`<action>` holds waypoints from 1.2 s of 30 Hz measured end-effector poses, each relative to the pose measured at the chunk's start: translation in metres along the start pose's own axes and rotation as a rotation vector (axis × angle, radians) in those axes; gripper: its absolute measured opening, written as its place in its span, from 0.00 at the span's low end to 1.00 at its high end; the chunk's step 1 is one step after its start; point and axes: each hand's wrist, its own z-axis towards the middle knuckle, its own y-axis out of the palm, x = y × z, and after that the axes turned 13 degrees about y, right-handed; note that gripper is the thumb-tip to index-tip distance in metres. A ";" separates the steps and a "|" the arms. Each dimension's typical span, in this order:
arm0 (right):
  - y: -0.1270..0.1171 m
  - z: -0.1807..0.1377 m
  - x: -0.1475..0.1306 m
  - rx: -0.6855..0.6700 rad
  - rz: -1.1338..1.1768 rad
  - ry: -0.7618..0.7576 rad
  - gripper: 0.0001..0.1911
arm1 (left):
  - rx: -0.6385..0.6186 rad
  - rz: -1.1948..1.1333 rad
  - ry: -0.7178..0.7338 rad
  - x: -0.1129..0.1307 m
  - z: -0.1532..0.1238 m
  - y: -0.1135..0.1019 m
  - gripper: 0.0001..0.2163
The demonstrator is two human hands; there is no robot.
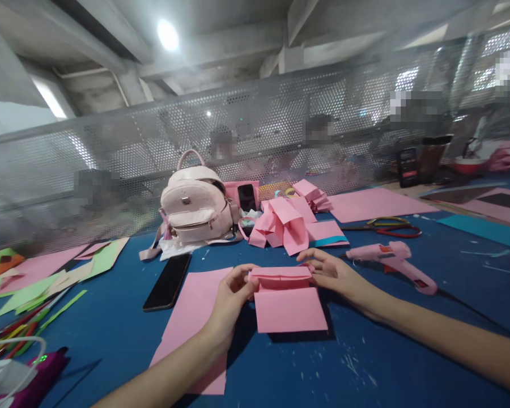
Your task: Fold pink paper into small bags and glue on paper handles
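Note:
A folded pink paper piece [289, 303] lies on the blue table [365, 362] in front of me, with a narrow folded flap along its far edge. My left hand [232, 297] pinches the left end of that flap, fingers closed on it. My right hand [334, 272] grips the right end, fingers curled over the fold. A flat pink sheet [195, 317] lies under my left wrist, to the left of the folded piece.
A black phone [168, 281] lies to the left and a pink backpack [195, 207] stands behind it. Folded pink pieces [287, 224] are piled behind my hands. A pink glue gun [393, 262] and scissors [391, 226] lie at right. Green paper scraps [46, 280] lie at left. People sit behind a mesh screen [110, 164].

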 end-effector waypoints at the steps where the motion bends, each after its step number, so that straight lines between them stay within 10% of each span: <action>1: 0.000 0.000 0.000 0.006 -0.009 -0.008 0.23 | -0.002 0.005 -0.002 0.000 0.000 -0.001 0.15; 24: 0.001 -0.003 -0.003 0.005 -0.013 0.005 0.24 | -0.011 -0.003 -0.125 0.001 0.002 -0.002 0.15; 36: -0.005 -0.003 -0.007 0.246 -0.270 -0.226 0.13 | -0.145 0.303 0.263 0.022 0.009 -0.004 0.04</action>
